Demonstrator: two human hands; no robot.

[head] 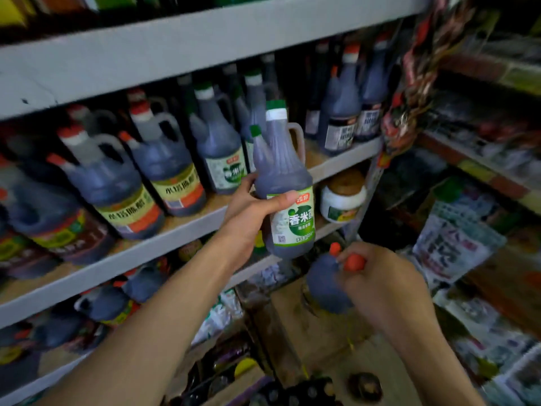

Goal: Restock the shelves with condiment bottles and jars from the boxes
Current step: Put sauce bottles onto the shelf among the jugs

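My left hand (248,215) grips a dark vinegar bottle with a green cap and green label (285,183), holding it upright in front of the middle shelf (181,230). Lower right, my right hand (380,285) holds a second dark bottle with a red cap (326,284) by its neck and handle, over a cardboard box (295,326). Green-capped bottles of the same kind (219,142) stand on the shelf just behind the lifted one.
Red-capped jugs with yellow labels (128,183) fill the left of the middle shelf. More dark bottles (342,118) stand at its right end. A white jar (342,197) sits on the shelf below. Packets (456,250) crowd the right side. Bottle tops (292,394) show at bottom.
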